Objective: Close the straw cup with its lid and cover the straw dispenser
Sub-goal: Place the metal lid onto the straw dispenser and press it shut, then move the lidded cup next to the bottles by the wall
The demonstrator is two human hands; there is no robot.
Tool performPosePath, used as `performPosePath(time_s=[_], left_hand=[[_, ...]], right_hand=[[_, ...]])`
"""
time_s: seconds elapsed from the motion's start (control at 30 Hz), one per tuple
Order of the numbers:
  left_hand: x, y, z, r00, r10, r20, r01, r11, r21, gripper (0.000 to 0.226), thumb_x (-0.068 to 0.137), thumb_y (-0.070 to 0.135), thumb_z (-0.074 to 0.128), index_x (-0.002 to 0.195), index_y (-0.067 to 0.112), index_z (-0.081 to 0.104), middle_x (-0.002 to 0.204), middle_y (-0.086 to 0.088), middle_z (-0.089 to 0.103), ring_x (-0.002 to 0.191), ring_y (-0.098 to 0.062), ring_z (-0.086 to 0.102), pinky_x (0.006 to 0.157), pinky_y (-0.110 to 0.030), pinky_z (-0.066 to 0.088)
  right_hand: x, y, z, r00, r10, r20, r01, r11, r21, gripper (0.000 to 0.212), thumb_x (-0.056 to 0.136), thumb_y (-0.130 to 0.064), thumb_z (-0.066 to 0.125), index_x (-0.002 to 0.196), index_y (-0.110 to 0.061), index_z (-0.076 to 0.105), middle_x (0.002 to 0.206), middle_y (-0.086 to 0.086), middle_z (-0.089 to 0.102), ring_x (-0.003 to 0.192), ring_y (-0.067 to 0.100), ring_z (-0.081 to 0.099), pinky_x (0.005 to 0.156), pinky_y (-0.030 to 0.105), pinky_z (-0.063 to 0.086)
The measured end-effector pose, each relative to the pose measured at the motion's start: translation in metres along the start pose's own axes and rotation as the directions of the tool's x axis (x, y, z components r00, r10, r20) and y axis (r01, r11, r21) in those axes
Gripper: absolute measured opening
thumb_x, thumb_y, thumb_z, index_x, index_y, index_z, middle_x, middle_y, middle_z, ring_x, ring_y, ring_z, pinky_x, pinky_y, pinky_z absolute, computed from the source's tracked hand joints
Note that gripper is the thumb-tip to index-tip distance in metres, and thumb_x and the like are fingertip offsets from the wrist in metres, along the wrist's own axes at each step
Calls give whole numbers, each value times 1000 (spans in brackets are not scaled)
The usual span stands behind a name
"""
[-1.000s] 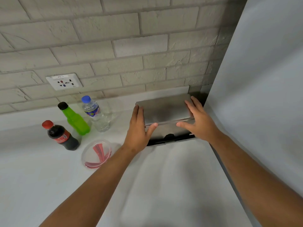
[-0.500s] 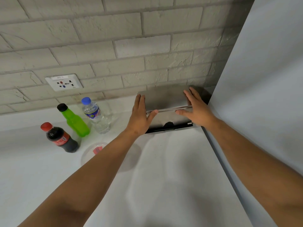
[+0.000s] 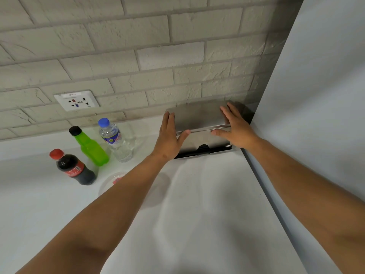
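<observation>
Pale brick wall (image 3: pixel 138 46) w/ socket (image 3: pixel 77 100), white counter (image 3: pixel 197 204); grey panel (image 3: pixel 325 95) at rt

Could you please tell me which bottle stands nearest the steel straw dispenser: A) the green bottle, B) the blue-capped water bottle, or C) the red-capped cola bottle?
B: the water bottle stands just left of the straw dispenser, while the green bottle and cola bottle sit farther left.

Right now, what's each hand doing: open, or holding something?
Left hand: open, straight fingers on the left end of the dispenser cover.
Right hand: open, straight fingers on its right end.
</observation>
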State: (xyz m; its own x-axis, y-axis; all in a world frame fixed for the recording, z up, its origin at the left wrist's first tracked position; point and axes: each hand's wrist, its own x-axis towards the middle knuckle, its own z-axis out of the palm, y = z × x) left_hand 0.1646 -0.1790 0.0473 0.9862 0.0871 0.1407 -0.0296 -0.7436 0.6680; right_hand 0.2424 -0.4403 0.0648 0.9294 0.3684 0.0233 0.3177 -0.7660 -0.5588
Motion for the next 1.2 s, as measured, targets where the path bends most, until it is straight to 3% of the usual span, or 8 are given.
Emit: performPosePath(time_s=[0.27,0.43,0.53,0.6,0.8,0.97,1.13,1.2], left_hand=[[-7,0,-18,992,-42,118,37,998,41,87,103,56,47,166,20,-1,175,-1,-8,157,-29,23,125,-45,30],[-50,-4,-31,1000,7,28,-8,1000,30,65,105,42,52,162,20,28,172,-9,15,157,-25,20,116,-26,21],[-75,3,-37,996,82,23,-82,997,7,47,104,32,58,147,15,52,159,-13,44,147,-27,40,119,-36,36],[-103,7,-45,994,106,6,-106,994,-40,38,103,27,62,138,13,61,145,-8,58,133,-23,54,110,-45,47],[-213,-14,-77,995,83,-54,-87,994,-70,27,101,26,65,128,21,67,135,3,65,125,-8,58,107,-18,42],[-242,-35,-93,985,81,-153,-94,993,-77,24,99,17,68,122,22,70,126,10,66,118,19,51,99,0,34],[-259,-74,-122,979,19,-202,-38,995,-94,31,98,15,68,124,31,66,125,40,56,119,18,50,99,-3,35],[-261,-92,-130,980,-1,-201,-20,995,-101,37,97,15,69,128,34,63,129,36,55,122,17,48,105,-9,37]], right_hand=[[-13,-17,-7,998,9,-65,-23,978,-209,95,90,-65,62,163,-26,15,174,8,4,158,36,9,125,59,16],[-68,-48,-2,971,-94,-222,68,991,-119,71,95,-38,70,155,-12,44,169,18,23,155,39,21,124,52,24],[-97,-57,4,976,-120,-182,122,993,-3,63,96,-33,70,152,-13,49,169,11,27,156,26,23,123,34,23],[-119,-61,12,983,-116,-139,123,992,40,59,98,-37,67,152,-20,49,170,1,27,153,12,25,115,23,22],[-195,-100,55,975,-213,-63,220,963,157,54,98,-45,60,147,-26,53,164,-13,34,135,-30,18,107,-2,16],[-219,-120,76,978,-205,-21,204,947,247,50,97,-44,60,144,-29,55,159,-15,39,134,-30,23,103,-6,18],[-230,-158,112,982,-185,30,169,942,291,47,99,-35,64,145,-28,56,159,-16,39,141,-19,29,105,-4,19],[-229,-174,127,983,-177,46,157,944,289,48,99,-35,64,145,-27,55,160,-15,38,139,-22,27,105,-4,18]])
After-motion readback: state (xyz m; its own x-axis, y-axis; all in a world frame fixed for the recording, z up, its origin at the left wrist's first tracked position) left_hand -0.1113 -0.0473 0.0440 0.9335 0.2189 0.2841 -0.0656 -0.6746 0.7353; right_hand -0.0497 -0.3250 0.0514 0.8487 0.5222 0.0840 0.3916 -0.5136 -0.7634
